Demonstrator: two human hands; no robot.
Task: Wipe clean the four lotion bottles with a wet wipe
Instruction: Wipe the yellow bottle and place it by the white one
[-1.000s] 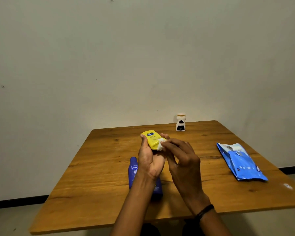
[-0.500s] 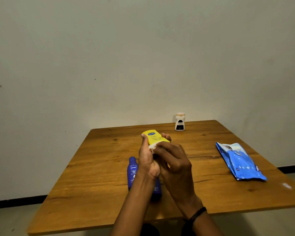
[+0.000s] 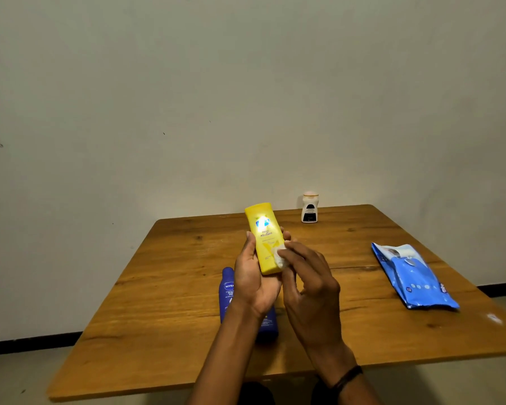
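Observation:
My left hand (image 3: 253,276) grips a yellow lotion bottle (image 3: 264,235) above the table, its label facing me. My right hand (image 3: 310,285) pinches a small white wet wipe (image 3: 278,255) against the bottle's lower right side. Under my left wrist a dark blue lotion bottle (image 3: 228,290) lies flat on the table, partly hidden by my arm. A small white bottle with a dark label (image 3: 309,207) stands upright at the far edge. A fourth bottle is not in view.
The wooden table (image 3: 158,302) fills the lower view, against a plain wall. A blue wet-wipe pack (image 3: 412,277) lies flat on the right side. A small white spot (image 3: 494,318) marks the table near its right front corner.
The yellow bottle has been raised and turned so more of its length and its label show. My right hand slid the wipe down to the bottle's lower right side.

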